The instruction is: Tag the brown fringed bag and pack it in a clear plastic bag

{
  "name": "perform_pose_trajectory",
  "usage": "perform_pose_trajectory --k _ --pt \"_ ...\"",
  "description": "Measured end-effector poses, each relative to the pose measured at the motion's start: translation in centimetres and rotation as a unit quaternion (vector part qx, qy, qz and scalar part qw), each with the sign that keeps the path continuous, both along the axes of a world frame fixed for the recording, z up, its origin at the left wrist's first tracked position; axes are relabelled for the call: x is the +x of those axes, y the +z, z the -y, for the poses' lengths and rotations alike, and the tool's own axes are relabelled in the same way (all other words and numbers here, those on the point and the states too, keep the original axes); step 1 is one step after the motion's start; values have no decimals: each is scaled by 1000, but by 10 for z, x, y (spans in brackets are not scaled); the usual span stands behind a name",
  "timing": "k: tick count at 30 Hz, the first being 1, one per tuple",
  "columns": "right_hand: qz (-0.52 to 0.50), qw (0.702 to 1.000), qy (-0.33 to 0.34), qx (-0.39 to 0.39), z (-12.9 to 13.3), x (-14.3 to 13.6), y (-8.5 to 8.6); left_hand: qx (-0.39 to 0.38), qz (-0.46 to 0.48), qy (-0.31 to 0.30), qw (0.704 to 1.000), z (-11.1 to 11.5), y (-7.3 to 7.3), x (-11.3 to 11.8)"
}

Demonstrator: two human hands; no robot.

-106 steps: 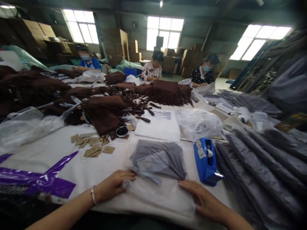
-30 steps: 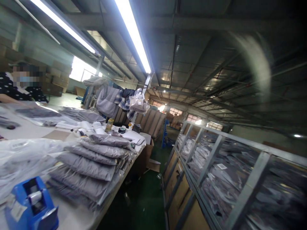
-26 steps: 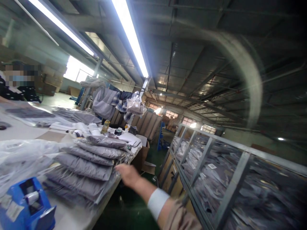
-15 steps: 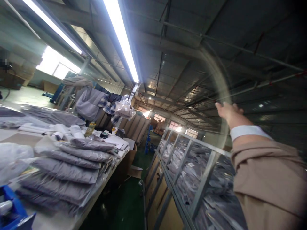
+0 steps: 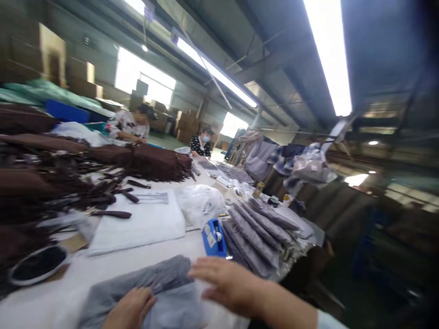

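A grey folded cloth piece (image 5: 174, 292), creased and darker along its far edge, lies on the table right in front of me. My left hand (image 5: 132, 307) is on its near left part, with bent fingers pressed together on the fabric. My right hand (image 5: 231, 284) hovers at its right end, fingers stretched out and nothing held. Just beyond the right hand stands a blue tape dispenser (image 5: 213, 240). Beside the dispenser, grey packed garments (image 5: 254, 233) are stacked. A bunched clear plastic bag (image 5: 200, 203) lies behind it.
Dark brown fringed cloths (image 5: 151, 161) are heaped at the left, with brown straps (image 5: 113, 214) around them. A white sheet (image 5: 144, 224) and a dark oval pad (image 5: 38, 265) lie nearer. Two people (image 5: 202, 142) are across the table. Garments hang on a rack (image 5: 260, 157).
My view has turned left from the wheeled cage of bagged goods to the table. My right hand, stretched out to the right before, is now over the table; my left hand has come into view.
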State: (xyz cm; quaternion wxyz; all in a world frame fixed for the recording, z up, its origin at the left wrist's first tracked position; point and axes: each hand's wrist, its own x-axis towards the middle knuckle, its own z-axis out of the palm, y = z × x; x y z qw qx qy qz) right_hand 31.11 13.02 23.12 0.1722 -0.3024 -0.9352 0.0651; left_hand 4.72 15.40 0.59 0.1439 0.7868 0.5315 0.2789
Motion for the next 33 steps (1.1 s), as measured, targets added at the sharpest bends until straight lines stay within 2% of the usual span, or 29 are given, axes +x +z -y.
perform_pose_trajectory --k 1,3,4,7,11,13,16,19,21,24,27,31,33 --pt "47 990 129 -26 0 -24 -37 -15 -12 8 1000 4 3 1" --pt "82 969 223 -62 4 -54 -93 -29 -34 29 999 10 13 7" --pt "88 965 234 -76 5 -60 -112 -36 -46 38 998 13 18 10" --pt "71 976 168 -117 0 -47 -159 -65 -62 52 995 15 32 15" --pt "-32 989 23 -142 -7 -3 -206 -99 -43 58 992 14 39 15" --pt "-124 978 -80 -146 -6 15 -216 -116 -40 62 990 14 40 15" --pt "-226 928 -234 -180 -8 26 -218 -132 -41 64 988 14 43 17" --pt "-253 883 -304 -254 -16 21 -216 -146 -42 66 986 14 49 20" --pt "-272 870 -300 -281 -22 16 -215 -158 -37 61 985 15 54 22" --pt "-319 864 -279 -271 -26 12 -214 -176 -18 34 984 20 65 15" --pt "-315 885 -256 -227 -31 13 -213 -177 -24 18 984 32 77 -8" --pt "-267 916 -227 -193 -38 11 -219 -201 -77 88 972 50 83 -58" --pt "-255 922 -224 -186 -39 8 -224 -208 -109 143 961 57 81 -73"
